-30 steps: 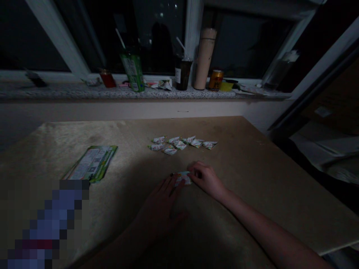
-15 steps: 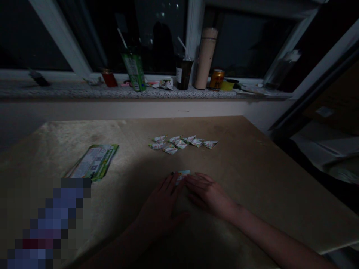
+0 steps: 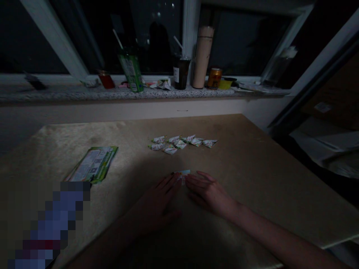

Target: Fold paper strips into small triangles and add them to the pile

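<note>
A small piece of printed paper (image 3: 183, 173), pale blue along its top edge, lies flat on the table under my fingertips. My left hand (image 3: 161, 194) rests palm down, its fingers stretched over the paper's left side. From the right, my right hand (image 3: 206, 188) lays its extended fingers on the other side, partly hiding it. Just beyond are several small folded paper pieces (image 3: 180, 144), white and green with pointed corners, in a loose double row. Dim light hides the detail of the print and of my fingertips.
Green printed packets or leaflets (image 3: 97, 164) lie stacked on the left of the table (image 3: 252, 168), near a pixelated bluish area. On the granite sill (image 3: 157, 94) stand a green cup (image 3: 131, 73), a dark cup with a straw (image 3: 181, 74), a tall pink bottle (image 3: 202, 58) and a golden can (image 3: 214, 78).
My left hand has slid slightly to the left, and more of the paper shows between my hands. My right hand stays almost in place. The view has shifted a little.
</note>
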Available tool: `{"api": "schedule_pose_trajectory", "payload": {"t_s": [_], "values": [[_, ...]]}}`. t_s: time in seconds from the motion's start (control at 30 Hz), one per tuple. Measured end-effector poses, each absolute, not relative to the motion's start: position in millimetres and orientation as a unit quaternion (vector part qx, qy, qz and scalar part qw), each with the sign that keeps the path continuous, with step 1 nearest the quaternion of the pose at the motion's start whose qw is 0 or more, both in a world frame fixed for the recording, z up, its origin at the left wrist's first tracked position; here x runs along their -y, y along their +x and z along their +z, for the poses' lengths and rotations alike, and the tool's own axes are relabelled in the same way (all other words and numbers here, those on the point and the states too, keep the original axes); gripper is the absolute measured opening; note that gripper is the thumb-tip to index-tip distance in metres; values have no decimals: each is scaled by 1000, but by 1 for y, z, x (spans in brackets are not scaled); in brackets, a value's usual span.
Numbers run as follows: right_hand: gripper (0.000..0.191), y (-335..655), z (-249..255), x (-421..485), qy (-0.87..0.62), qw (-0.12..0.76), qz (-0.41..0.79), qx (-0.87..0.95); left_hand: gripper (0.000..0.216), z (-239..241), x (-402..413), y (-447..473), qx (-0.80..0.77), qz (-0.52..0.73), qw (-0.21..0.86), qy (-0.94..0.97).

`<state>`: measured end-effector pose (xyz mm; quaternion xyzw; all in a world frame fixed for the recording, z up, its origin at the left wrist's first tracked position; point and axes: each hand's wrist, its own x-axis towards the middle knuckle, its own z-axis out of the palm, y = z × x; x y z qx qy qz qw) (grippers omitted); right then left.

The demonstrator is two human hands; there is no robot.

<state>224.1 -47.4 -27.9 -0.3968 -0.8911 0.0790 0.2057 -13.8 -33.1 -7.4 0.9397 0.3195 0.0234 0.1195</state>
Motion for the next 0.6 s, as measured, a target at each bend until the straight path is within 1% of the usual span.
{"api": "schedule_pose_trajectory", "payload": {"t_s": [0.07, 0.23, 0.4, 0.6], "values": [[34, 224, -27, 48, -400, 211, 78, 888, 69, -8, 29, -21, -302, 23, 104, 947], [34, 222, -25, 49, -409, 219, 74, 883, 66, -7, 29, -21, -301, 33, 30, 953], [34, 219, -27, 48, -404, 217, 65, 886, 57, -3, 43, -1, -365, 23, -14, 931], [35, 219, -30, 48, -401, 227, 69, 885, 52, -7, 46, -6, -366, 21, -2, 930]]}}
